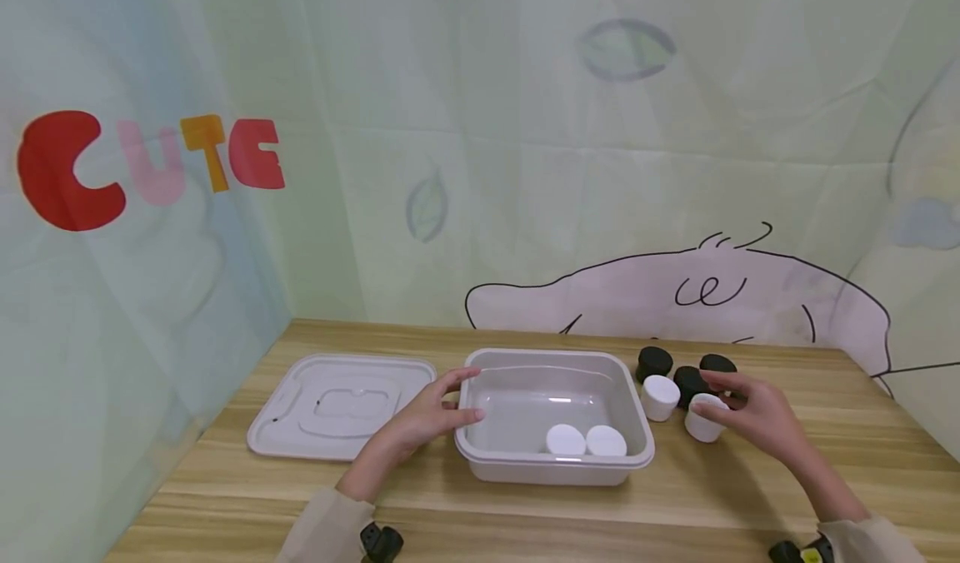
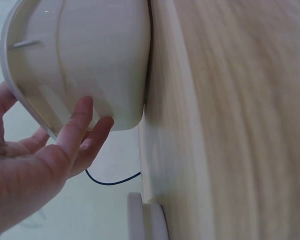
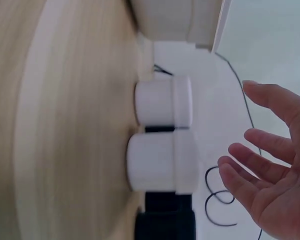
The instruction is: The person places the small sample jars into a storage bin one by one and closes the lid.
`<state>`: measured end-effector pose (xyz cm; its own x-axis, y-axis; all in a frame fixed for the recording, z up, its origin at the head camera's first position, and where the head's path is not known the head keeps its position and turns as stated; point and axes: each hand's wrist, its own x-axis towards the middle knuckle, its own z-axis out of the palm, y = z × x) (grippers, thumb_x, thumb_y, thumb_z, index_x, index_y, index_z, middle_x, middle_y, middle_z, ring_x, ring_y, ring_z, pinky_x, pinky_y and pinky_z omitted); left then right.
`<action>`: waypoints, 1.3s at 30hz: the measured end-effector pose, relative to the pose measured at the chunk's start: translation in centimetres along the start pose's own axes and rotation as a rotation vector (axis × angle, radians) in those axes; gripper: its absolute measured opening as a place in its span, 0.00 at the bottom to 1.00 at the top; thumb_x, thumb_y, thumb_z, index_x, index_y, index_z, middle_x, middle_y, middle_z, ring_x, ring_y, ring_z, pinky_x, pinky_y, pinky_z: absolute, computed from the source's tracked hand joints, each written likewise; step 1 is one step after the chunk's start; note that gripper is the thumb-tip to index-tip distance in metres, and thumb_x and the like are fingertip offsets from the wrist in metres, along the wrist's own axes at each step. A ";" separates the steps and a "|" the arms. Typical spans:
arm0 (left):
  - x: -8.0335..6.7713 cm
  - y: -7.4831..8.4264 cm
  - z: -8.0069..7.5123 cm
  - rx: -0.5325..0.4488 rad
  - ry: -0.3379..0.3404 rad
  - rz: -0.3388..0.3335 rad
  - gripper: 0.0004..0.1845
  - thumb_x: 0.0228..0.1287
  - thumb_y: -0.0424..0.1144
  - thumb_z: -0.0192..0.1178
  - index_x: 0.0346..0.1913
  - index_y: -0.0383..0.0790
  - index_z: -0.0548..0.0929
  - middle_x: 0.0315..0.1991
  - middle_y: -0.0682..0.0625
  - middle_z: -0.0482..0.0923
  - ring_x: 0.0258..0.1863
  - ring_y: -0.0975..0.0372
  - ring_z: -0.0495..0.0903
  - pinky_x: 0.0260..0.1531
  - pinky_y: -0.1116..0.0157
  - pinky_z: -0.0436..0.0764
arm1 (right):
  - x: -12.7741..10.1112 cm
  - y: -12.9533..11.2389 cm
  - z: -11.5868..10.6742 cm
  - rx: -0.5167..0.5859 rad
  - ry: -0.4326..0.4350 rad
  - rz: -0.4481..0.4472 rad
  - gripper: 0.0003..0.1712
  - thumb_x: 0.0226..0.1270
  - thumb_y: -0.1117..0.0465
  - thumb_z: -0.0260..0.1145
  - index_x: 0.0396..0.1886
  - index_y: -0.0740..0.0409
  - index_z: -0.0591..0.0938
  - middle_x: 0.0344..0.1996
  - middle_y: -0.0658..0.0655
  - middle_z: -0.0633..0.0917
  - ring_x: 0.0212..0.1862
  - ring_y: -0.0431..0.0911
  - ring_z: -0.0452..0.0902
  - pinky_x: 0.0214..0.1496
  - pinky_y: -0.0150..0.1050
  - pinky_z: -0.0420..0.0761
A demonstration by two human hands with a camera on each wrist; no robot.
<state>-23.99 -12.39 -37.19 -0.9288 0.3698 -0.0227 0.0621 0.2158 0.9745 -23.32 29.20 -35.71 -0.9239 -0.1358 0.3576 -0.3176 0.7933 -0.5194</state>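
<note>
My left hand grips the left rim of a light grey plastic box. In the left wrist view, two fingers lie against the box's outer wall while others reach over the rim. Two small white lidded jars stand inside the box, near its front right corner. To the right of the box, my right hand hovers over a white jar, thumb and fingers spread. The right wrist view shows a gap between that hand and the nearer white jar.
Another white jar stands to the left of the one under my right hand. Several black jars are grouped behind them. A flat grey lid lies left of the box. Fabric printed with cartoons hangs behind the wooden table.
</note>
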 end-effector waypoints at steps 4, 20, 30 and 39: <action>0.0 0.0 0.1 -0.002 0.005 -0.003 0.35 0.56 0.34 0.63 0.65 0.34 0.61 0.65 0.33 0.55 0.55 0.39 0.68 0.43 0.57 0.78 | -0.3 0.7 -0.1 -0.015 -0.013 0.041 0.30 0.48 0.55 0.73 0.47 0.72 0.78 0.45 0.69 0.80 0.41 0.54 0.79 0.37 0.36 0.80; 0.1 -0.2 0.0 -0.005 0.001 -0.002 0.35 0.56 0.35 0.63 0.65 0.35 0.61 0.65 0.34 0.55 0.56 0.38 0.67 0.45 0.56 0.78 | 0.1 2.5 0.7 -0.092 -0.088 0.090 0.33 0.45 0.55 0.74 0.45 0.76 0.77 0.34 0.69 0.83 0.36 0.55 0.80 0.30 0.34 0.77; 0.1 -0.1 0.0 -0.003 0.001 0.000 0.35 0.56 0.35 0.63 0.65 0.34 0.61 0.65 0.34 0.55 0.56 0.38 0.67 0.45 0.56 0.77 | 0.1 2.4 0.7 -0.126 -0.079 0.080 0.32 0.43 0.56 0.75 0.43 0.76 0.79 0.33 0.69 0.83 0.35 0.55 0.81 0.30 0.36 0.77; 0.0 -0.1 0.0 -0.008 0.005 0.001 0.34 0.55 0.35 0.63 0.65 0.35 0.62 0.65 0.33 0.56 0.56 0.38 0.67 0.43 0.56 0.78 | 0.0 1.0 -0.6 -0.128 -0.066 0.065 0.33 0.43 0.54 0.75 0.43 0.75 0.79 0.34 0.70 0.83 0.34 0.53 0.80 0.30 0.36 0.77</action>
<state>-23.99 -12.37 -37.27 -0.9306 0.3654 -0.0204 0.0605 0.2085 0.9762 -23.53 30.34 -35.81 -0.9551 -0.1169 0.2722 -0.2305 0.8704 -0.4351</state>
